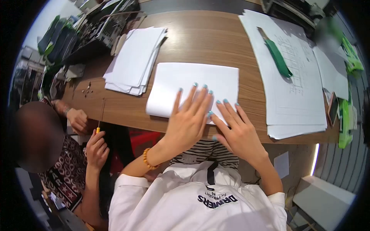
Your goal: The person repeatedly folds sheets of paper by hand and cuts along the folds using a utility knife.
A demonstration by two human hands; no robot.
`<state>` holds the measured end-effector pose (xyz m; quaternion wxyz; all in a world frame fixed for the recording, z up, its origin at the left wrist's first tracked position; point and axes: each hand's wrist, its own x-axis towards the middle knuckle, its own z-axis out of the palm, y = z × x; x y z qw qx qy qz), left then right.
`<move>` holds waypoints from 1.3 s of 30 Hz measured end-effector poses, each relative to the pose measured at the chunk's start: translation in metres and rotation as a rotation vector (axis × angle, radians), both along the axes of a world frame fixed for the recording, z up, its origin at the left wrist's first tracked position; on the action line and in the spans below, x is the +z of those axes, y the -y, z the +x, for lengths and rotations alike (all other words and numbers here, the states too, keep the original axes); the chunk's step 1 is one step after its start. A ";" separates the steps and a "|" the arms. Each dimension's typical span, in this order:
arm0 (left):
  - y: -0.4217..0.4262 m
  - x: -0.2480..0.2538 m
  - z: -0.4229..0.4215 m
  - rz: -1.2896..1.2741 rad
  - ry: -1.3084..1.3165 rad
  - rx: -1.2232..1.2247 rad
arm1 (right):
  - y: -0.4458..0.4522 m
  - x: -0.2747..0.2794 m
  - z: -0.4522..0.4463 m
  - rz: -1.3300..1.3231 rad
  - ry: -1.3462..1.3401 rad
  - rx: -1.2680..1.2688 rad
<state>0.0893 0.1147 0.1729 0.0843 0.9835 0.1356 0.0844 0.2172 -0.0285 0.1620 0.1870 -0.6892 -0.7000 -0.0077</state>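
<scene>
A white sheet of paper (pixel 194 73) lies at the table's near edge, directly in front of me. Its left side curves over in a rounded fold that does not look fully creased. My left hand (pixel 189 115) rests flat on the paper's middle, fingers stretched out and pointing away from me. Just to its right, my right hand (pixel 239 131) is spread, with its fingertips on the paper's lower right part. The two hands almost meet near the right thumb and index finger. Neither hand grips anything.
A stack of white paper (pixel 135 57) sits to the left. On the right, a green-handled knife (pixel 278 57) lies on large marked sheets (pixel 296 107), near a phone (pixel 332 109). At left, another person's hand (pixel 97 148) holds a yellow-handled screwdriver (pixel 98 130). A black basket (pixel 104 34) stands behind.
</scene>
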 end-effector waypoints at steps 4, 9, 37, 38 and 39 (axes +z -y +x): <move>-0.009 -0.011 -0.002 -0.056 0.029 -0.039 | 0.003 0.006 -0.004 -0.166 0.011 0.019; -0.026 -0.007 -0.037 0.000 -0.064 0.180 | 0.004 0.012 0.000 -0.209 0.015 0.043; -0.011 -0.010 -0.097 0.196 0.021 0.306 | 0.045 0.013 -0.020 -0.166 0.035 -0.204; -0.007 -0.007 -0.097 0.194 0.024 0.300 | 0.043 0.013 -0.021 -0.167 0.037 -0.211; -0.003 -0.002 -0.098 0.237 0.006 0.290 | 0.039 0.013 -0.019 -0.139 0.076 -0.217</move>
